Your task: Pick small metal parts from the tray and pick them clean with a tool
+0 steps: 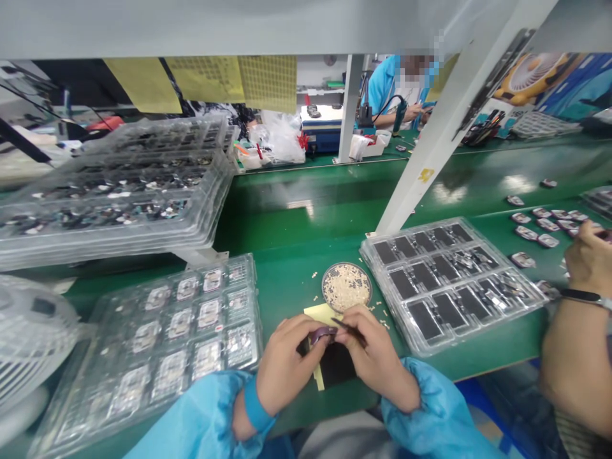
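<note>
Purple case (323, 334) was held above matte dark pad (338, 368), pinched in L hand (291, 354), prob. to keep curved rim steady. Thin dark tool (348, 326) was gripped in R hand (375, 354), tip angled close to case; contact w/ it couldn't be told. Hands were kept near each other, fingers closed. Round dish (323, 287) of pale, grainy bits (348, 287) was set just beyond, prob. for short reach. Glossy green table (287, 287) was flanked w/ clear, hard-plastic trays (257, 306).
</note>
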Demonstrator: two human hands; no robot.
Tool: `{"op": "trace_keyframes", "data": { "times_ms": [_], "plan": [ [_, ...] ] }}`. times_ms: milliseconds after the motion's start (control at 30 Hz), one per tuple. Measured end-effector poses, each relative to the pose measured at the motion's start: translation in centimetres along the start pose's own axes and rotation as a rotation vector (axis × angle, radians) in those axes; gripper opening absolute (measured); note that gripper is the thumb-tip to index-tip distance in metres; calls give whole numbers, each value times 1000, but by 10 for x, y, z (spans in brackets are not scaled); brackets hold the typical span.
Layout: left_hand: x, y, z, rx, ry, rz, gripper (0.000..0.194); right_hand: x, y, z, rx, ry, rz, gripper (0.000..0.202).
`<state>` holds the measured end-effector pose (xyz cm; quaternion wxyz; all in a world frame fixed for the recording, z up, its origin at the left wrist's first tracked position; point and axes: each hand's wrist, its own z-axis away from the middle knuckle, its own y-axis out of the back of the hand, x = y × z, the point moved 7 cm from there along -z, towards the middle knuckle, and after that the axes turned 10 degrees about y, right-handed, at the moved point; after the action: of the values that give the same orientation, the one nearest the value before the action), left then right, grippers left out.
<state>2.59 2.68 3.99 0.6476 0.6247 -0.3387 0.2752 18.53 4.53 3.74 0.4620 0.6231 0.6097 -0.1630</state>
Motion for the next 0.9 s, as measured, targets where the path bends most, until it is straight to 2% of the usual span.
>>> {"op": "trace_keyframes", "data": {
  "times_ms": [133, 333, 500, 667, 767, 900],
  "plan": [
    [1, 1, 0, -15, 19, 29, 14, 12, 25, -3, 195, -108, 212, 11],
    [1, 4, -2, -9, 0, 44, 14, 21, 25, -3, 200, -108, 228, 16],
    [-4, 6, -3, 73, -30, -48, 20, 16, 26, -2, 230, -119, 158, 11],
    [14, 12, -9, -29, -106, -266, 17, 5, 19, -1, 161, -80, 58, 13],
    [17, 32, -38, -47, -61, -367, 18, 3, 17, 0, 142, -71, 42, 11],
    [-7, 62, -117, -33, 66, -328, 25, 0, 17, 4, 124, -80, 54, 7]
  ]
}}
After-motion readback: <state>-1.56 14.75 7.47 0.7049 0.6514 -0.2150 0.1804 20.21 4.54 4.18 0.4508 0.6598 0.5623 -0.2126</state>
